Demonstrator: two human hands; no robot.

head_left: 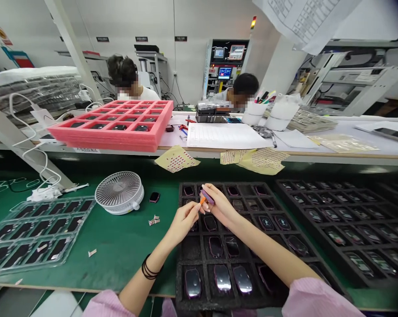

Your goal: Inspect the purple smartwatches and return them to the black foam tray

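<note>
White wall (192, 26), long workbench (334, 155), white pillar (281, 66) right, equipment cabinet (225, 75) with lit screens.

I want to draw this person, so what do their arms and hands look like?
The left sleeve and right sleeve are loose and pale pink, and they stop well above the wrists. The left hand and right hand have no gloves. Several thin black bands circle the left wrist, and no bands show on the right wrist.
</note>
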